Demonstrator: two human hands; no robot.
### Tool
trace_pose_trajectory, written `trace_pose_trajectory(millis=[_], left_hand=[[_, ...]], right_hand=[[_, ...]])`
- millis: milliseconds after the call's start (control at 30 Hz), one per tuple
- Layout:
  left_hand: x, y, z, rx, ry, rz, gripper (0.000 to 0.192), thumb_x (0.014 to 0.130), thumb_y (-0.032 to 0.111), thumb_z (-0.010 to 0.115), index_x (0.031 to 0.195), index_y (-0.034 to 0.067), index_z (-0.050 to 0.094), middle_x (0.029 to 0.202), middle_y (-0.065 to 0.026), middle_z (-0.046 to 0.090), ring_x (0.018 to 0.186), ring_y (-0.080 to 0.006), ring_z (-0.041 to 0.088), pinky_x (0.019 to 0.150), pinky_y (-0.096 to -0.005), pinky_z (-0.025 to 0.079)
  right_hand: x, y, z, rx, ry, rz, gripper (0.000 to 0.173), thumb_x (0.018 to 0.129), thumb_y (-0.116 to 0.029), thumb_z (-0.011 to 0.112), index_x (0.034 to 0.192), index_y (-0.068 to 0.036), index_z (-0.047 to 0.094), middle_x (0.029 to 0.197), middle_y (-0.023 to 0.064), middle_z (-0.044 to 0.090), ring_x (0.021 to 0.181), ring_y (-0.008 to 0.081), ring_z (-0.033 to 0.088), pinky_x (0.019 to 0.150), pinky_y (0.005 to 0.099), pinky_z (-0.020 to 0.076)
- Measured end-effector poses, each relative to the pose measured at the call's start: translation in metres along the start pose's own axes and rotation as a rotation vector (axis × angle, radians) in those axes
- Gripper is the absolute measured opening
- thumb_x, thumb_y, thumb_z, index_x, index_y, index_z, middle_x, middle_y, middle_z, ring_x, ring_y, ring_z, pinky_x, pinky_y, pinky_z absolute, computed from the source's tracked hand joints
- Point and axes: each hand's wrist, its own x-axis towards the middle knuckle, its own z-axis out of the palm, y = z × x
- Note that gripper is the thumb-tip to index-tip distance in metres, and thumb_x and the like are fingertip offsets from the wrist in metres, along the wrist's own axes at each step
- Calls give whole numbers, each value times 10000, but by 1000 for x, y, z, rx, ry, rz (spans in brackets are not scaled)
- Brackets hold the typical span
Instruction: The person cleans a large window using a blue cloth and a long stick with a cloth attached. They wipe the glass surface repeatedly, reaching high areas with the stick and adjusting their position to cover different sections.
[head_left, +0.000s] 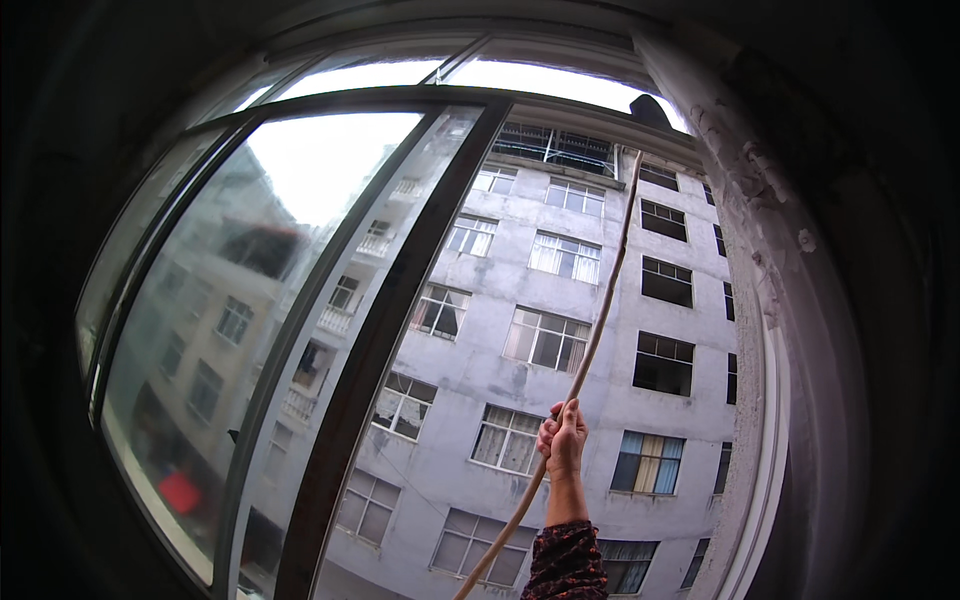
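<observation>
My right hand (564, 439) is raised in front of me, its fingers wrapped around a long, thin, slightly bent wooden pole (601, 322). The pole slants from the bottom edge up to the right, its far end near the top of the window opening. A dark patterned sleeve (566, 562) covers my forearm. My left hand is out of view. Around the pole is the open part of a sliding window, with a dark metal frame post (375, 360) to the left of my hand.
A glass pane (225, 337) with reflections fills the left. On the right are the window's side frame (772, 405) and a wall edge with peeling paint (757, 187). Outside stands a grey multi-storey building (517, 292) with many windows. A dark object (649, 111) shows behind the upper glass.
</observation>
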Motion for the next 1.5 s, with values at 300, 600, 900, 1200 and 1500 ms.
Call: trace_pose_trajectory(millis=[300,600,900,1200,1500], left_hand=[[-1,3,0,-19,35,8,362,836,338,595,945,-7,614,982,-231,577,951,-404,523,832,-509,421],[-6,-9,21,-76,184,100,277,817,301,619,857,28,595,899,-196,549,870,-386,517,761,-492,430],[-3,-17,26,-74,239,142,250,800,280,630,819,35,584,869,-187,541,844,-380,514,742,-486,433],[-4,-7,9,-82,245,134,265,779,282,630,837,26,592,894,-200,535,875,-380,507,754,-492,427],[-1,2,6,-8,87,-2,291,768,291,625,813,4,613,894,-227,556,860,-395,521,753,-497,432]], right_hand=[[14,-12,38,-102,-84,85,415,1015,-459,401,874,-78,485,570,-25,380,398,60,318,328,230,241],[5,24,87,-220,-414,263,387,1016,-435,426,885,-78,496,584,-30,369,411,40,296,339,207,229],[-52,69,21,-103,-302,256,376,1011,-432,440,893,-82,512,561,-29,367,402,49,320,334,206,239],[-60,83,25,-102,-272,218,389,1014,-438,431,873,-83,508,551,-40,346,400,44,306,334,203,226],[-28,78,85,-71,-355,261,373,1015,-433,430,879,-95,510,557,-43,361,403,41,306,341,202,235]])
